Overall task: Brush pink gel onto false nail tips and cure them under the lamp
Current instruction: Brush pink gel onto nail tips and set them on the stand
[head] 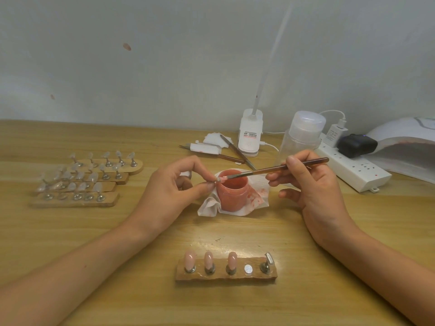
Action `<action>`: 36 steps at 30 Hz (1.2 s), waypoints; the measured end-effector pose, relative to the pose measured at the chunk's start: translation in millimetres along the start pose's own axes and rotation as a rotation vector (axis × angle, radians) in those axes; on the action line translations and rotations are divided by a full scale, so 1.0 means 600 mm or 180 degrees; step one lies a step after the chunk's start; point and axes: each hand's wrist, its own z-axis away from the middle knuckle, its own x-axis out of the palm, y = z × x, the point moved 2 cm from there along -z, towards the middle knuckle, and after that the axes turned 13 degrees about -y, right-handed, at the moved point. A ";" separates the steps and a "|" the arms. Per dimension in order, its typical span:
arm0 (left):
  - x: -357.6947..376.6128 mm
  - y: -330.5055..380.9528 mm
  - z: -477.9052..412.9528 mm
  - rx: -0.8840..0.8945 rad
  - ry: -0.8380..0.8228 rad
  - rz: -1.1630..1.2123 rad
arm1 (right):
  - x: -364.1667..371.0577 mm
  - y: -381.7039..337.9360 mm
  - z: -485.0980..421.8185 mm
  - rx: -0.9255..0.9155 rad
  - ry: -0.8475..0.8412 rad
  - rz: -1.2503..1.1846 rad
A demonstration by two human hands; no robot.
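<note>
At the table's (259,231) middle, the left hand (171,191) pinches a false nail tip (221,179) over the open pink gel jar (231,196), while the right hand (313,184) grips the brush (270,171), bristles touching that tip.

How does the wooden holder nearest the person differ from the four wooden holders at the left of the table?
The near holder carries three pink tips; the left holders carry only clear tips. The near holder lies alone in front of the person; the left holders lie four together, side by side. All are wooden strips with metal pegs.
</note>
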 end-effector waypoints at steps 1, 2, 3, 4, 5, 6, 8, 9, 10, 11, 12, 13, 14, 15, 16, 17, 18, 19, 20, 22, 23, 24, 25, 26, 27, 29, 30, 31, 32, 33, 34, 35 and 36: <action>-0.001 0.000 0.000 -0.0016 0.0006 -0.0011 | -0.002 0.000 0.000 -0.0011 0.0050 -0.0026; -0.001 0.000 0.000 -0.0032 0.0012 -0.0020 | -0.003 0.000 0.000 -0.0033 0.0073 -0.0063; -0.001 0.000 0.001 -0.0048 0.0018 -0.0022 | -0.003 -0.001 0.000 -0.0056 0.0063 -0.0096; -0.002 0.000 0.001 -0.0061 0.0023 -0.0014 | -0.002 -0.002 0.000 -0.0071 0.0023 -0.0110; -0.003 0.000 0.001 -0.0066 0.0025 -0.0004 | 0.000 -0.002 0.000 -0.0069 -0.0027 -0.0094; -0.003 0.000 0.001 -0.0065 0.0022 0.0000 | 0.001 -0.002 0.000 -0.0043 -0.0056 -0.0062; -0.002 0.002 0.003 -0.0062 0.0018 -0.0016 | 0.001 0.000 0.001 0.0021 -0.0014 -0.0027; -0.001 0.002 0.003 -0.0065 0.0022 -0.0018 | 0.000 0.000 0.001 0.0027 0.0030 -0.0031; -0.001 0.002 0.003 -0.0072 0.0027 -0.0010 | -0.001 -0.001 0.001 0.0006 0.0054 -0.0049; -0.001 0.001 0.002 -0.0083 0.0030 0.0005 | -0.001 -0.002 0.001 -0.0027 0.0040 -0.0069; -0.001 0.001 0.002 -0.0093 0.0031 0.0017 | 0.000 -0.003 0.002 -0.0054 -0.0004 -0.0069; -0.001 0.000 0.002 -0.0104 0.0030 0.0026 | 0.001 -0.004 0.002 -0.0062 -0.0049 -0.0039; -0.001 -0.001 0.002 -0.0116 0.0030 0.0033 | 0.001 -0.004 0.001 -0.0052 -0.0074 0.0004; -0.002 -0.001 0.001 -0.0124 0.0029 0.0038 | 0.001 -0.003 0.002 -0.0031 -0.0065 0.0032; -0.002 -0.002 0.001 -0.0131 0.0026 0.0045 | 0.000 -0.003 0.001 -0.0014 -0.0030 0.0031; -0.002 -0.002 0.000 -0.0134 0.0024 0.0054 | -0.001 -0.002 0.000 -0.0014 0.0011 0.0006; -0.002 -0.003 0.000 -0.0132 0.0023 0.0066 | -0.003 -0.002 0.000 -0.0035 0.0035 -0.0028; -0.001 -0.003 -0.001 -0.0129 0.0020 0.0077 | -0.003 -0.003 0.000 -0.0067 0.0031 -0.0055; 0.000 -0.002 -0.001 -0.0126 0.0018 0.0087 | -0.002 -0.004 0.000 -0.0092 0.0002 -0.0056; 0.000 -0.001 -0.001 -0.0123 0.0027 0.0109 | 0.001 -0.005 0.000 -0.0079 -0.0060 0.0036; 0.000 -0.001 0.000 -0.0124 0.0034 0.0121 | 0.002 -0.004 0.001 -0.0053 -0.0057 0.0079; -0.001 -0.001 0.001 -0.0125 0.0037 0.0127 | 0.002 -0.003 0.001 -0.0030 -0.0029 0.0092; -0.001 -0.001 0.002 -0.0124 0.0037 0.0126 | 0.001 -0.002 0.001 -0.0017 0.0012 0.0085; -0.001 -0.001 0.002 -0.0122 0.0036 0.0127 | -0.001 -0.002 0.001 -0.0021 0.0045 0.0067; 0.000 -0.001 0.002 -0.0121 0.0033 0.0126 | -0.002 -0.003 0.001 -0.0043 0.0052 0.0044; 0.001 -0.001 0.001 -0.0119 0.0030 0.0107 | 0.000 -0.005 0.001 -0.0092 -0.0022 0.0031; 0.000 -0.001 0.001 -0.0114 0.0026 0.0103 | 0.001 -0.005 0.002 -0.0092 -0.0066 0.0055; 0.000 -0.001 0.001 -0.0111 0.0019 0.0099 | 0.003 -0.005 0.002 -0.0070 -0.0080 0.0089; -0.001 -0.002 0.001 -0.0106 0.0008 0.0091 | 0.002 -0.004 0.002 -0.0039 -0.0053 0.0111; -0.001 -0.001 0.002 -0.0100 0.0003 0.0073 | 0.001 -0.003 0.002 -0.0012 0.0002 0.0115; -0.001 -0.001 0.003 -0.0083 0.0018 0.0057 | -0.001 -0.002 0.001 0.0007 0.0065 0.0098; -0.001 0.000 0.003 -0.0057 0.0066 0.0039 | -0.004 -0.001 0.001 0.0016 0.0120 0.0070; -0.001 0.001 0.003 -0.0025 0.0142 0.0040 | -0.006 -0.001 0.001 0.0015 0.0160 0.0045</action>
